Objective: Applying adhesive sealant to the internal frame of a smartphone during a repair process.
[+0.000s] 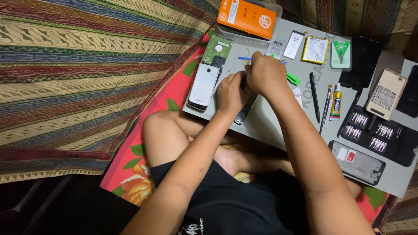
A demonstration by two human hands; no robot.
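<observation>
Both hands are closed over the dark phone (242, 114) on the grey mat (278, 122), its long axis running toward the person: left hand (231, 92) pinning it, right hand (265, 76) just beyond, contents hidden.

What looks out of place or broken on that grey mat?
Nothing is spilled. The dark phone under the left hand and right hand hangs partly over the grey mat's near edge. A white phone back lies detached, and an opened phone frame lies bare.
</observation>
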